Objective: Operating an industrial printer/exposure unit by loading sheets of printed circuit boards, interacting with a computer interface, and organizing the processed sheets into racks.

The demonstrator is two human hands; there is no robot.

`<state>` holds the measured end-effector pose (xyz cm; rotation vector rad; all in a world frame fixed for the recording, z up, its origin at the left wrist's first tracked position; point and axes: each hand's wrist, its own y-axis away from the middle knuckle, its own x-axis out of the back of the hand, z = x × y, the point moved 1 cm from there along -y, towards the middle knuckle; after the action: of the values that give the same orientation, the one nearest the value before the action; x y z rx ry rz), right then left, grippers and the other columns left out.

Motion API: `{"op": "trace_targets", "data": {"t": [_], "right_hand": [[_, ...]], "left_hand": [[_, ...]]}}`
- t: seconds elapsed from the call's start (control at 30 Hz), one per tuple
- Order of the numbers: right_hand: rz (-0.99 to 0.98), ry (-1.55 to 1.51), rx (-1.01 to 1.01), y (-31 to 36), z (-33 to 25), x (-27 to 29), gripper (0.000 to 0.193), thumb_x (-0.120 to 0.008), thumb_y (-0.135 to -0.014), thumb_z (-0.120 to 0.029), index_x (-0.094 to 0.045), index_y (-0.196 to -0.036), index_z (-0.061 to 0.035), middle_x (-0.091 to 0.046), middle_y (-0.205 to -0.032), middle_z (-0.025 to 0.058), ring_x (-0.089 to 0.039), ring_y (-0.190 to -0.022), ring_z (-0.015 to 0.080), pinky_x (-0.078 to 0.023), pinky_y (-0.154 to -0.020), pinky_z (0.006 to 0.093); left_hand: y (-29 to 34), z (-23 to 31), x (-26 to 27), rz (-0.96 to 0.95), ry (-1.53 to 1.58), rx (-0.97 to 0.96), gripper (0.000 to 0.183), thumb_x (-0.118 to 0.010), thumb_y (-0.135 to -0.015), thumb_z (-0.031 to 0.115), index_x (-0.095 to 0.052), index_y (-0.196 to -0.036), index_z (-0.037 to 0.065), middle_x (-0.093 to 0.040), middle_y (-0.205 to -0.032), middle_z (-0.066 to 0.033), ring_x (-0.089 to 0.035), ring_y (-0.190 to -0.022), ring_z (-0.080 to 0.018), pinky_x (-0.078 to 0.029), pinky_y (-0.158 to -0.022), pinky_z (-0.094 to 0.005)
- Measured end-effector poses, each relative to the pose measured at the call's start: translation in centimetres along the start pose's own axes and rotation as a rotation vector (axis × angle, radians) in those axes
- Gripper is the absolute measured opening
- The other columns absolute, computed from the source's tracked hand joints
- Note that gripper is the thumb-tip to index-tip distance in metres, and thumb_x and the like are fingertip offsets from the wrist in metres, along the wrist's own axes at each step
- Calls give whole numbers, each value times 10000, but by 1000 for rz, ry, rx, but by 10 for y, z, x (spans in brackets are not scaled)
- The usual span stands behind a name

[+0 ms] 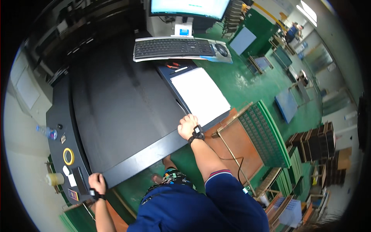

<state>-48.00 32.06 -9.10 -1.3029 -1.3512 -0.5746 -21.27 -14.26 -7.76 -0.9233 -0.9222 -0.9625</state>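
Observation:
A wide black machine bed [119, 92] with a grey metal front bar [141, 156] lies before me. My left hand [96, 183] is closed over the left end of the bar, fingers curled down and partly hidden. At the bar's right end, my right hand [188, 126] has its fingers bent round the bed's corner, beside a stack of white paper [201, 94]. Both wrists wear black bands with small devices. Neither hand lifts anything.
A keyboard [174, 48], mouse [221, 49] and monitor [189, 8] stand beyond the bed. Red-handled pliers [173, 65] lie near the paper. The left ledge carries yellow tape [68, 156] and a plastic bottle [47, 132]. Green boards [264, 133] lean on a rack at right.

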Motion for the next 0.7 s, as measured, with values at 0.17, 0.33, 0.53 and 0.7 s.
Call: {"op": "trace_targets", "data": {"t": [0.17, 0.33, 0.53, 0.7], "right_hand": [[31, -51, 77, -6, 6, 3, 53, -577, -650, -112, -611, -638, -73, -590, -754, 64, -527, -867, 254, -412, -838, 398], [-11, -45, 72, -5, 10, 0, 89, -577, -675, -157, -620, -647, -84, -610, -717, 78, -545, -836, 244, -398, -861, 388], [-46, 26, 44, -10, 3, -6, 81, -556, -681, -128, -595, -626, -83, -603, -666, 82, -576, -730, 253, -391, -874, 408], [30, -19, 68, -12, 5, -12, 77, -558, -669, -149, -605, -643, -94, -597, -686, 78, -567, -751, 257, -398, -844, 416]], "left_hand": [[-9, 33, -30, -32, -227, 123, 192, -488, -852, 192, -589, -777, 48, -595, -808, -129, -540, -833, -330, -402, -703, -440], [-9, 23, -35, 0, -170, 152, 253, -504, -857, 216, -576, -710, 22, -584, -738, -150, -537, -769, -345, -400, -691, -462], [-13, 14, -39, 46, -131, 140, 249, -532, -849, 204, -567, -686, 19, -579, -712, -153, -540, -714, -348, -392, -631, -467], [-15, 17, -32, 54, -125, 156, 231, -537, -840, 192, -595, -704, 15, -589, -710, -156, -557, -737, -347, -428, -671, -456]]}}
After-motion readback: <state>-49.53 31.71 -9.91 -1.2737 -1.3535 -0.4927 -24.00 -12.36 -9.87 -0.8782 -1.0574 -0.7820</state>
